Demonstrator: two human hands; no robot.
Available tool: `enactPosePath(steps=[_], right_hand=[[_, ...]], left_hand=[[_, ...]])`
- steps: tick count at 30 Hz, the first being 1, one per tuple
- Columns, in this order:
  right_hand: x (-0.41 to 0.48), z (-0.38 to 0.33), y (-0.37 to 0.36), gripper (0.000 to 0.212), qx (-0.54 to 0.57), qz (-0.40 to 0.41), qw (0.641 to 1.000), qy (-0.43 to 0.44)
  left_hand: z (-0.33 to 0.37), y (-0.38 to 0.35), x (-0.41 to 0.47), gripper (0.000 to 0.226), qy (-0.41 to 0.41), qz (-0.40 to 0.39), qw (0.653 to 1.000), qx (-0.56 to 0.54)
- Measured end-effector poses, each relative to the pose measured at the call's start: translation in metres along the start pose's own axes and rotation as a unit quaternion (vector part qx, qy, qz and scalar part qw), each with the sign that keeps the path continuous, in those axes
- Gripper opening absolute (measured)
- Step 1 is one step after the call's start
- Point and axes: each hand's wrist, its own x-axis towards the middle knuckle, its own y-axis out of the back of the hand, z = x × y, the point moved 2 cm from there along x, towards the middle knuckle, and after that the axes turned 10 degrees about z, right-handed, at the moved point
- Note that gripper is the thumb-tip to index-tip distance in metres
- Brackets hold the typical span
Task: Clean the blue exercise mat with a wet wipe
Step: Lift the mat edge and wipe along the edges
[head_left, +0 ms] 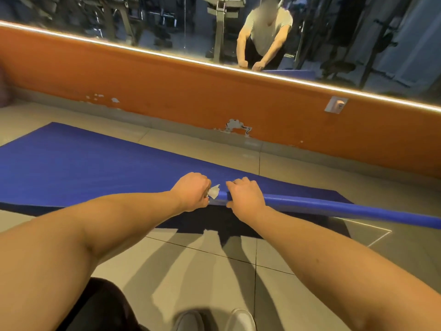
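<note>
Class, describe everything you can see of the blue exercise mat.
The blue exercise mat lies mostly flat on the tiled floor near the orange wall, foam-like and faintly ribbed. Its near edge is curled into a tight roll running rightward. The right hand grips the roll; the left hand, holding a wet wipe, meets its end.

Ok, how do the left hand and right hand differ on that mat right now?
The left hand is a fist holding the white wet wipe, which pokes out toward the right hand; the right hand holds no wipe. The right hand's fingers curl over the rolled edge of the blue mat; whether the left hand also grips it is unclear. Both sit side by side at the mat's near edge.
</note>
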Motion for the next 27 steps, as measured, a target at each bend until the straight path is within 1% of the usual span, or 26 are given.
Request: enactPosePath(steps=[4, 8, 11, 14, 17, 20, 23, 25, 27], right_hand=[[0.005, -0.007, 0.001, 0.023, -0.002, -0.049, 0.999, 0.0], [0.012, -0.003, 0.012, 0.007, 0.016, -0.027, 0.999, -0.002], [0.016, -0.001, 0.014, 0.011, 0.013, -0.013, 1.0, -0.002], [0.021, 0.001, 0.015, 0.01, 0.027, -0.005, 1.0, -0.013], [0.025, 0.004, 0.018, 0.008, 0.04, -0.001, 0.999, -0.026], [0.029, 0.005, 0.021, 0.01, 0.051, 0.001, 0.998, -0.044], [0.032, 0.003, 0.019, 0.014, 0.055, -0.006, 0.997, -0.052], [0.033, 0.001, 0.017, 0.015, 0.05, -0.012, 0.997, -0.05], [0.035, 0.002, 0.014, 0.011, 0.042, -0.008, 0.998, -0.042]], left_hand=[[0.001, 0.007, -0.003, 0.017, 0.002, 0.001, 1.0, 0.015], [0.001, 0.019, -0.006, 0.018, 0.024, -0.008, 0.999, 0.028], [0.004, 0.025, -0.01, 0.025, 0.015, -0.008, 1.0, 0.024], [0.002, 0.025, -0.004, 0.032, -0.002, -0.011, 0.999, 0.043], [-0.004, 0.025, 0.007, 0.025, -0.021, 0.002, 0.997, 0.069], [-0.007, 0.023, 0.014, 0.023, -0.023, 0.016, 0.999, 0.045], [-0.011, 0.016, 0.021, 0.021, -0.013, -0.007, 1.0, 0.017], [-0.015, 0.011, 0.022, 0.022, -0.02, -0.023, 0.999, 0.033], [-0.023, 0.009, 0.018, 0.02, -0.033, -0.042, 0.997, 0.051]])
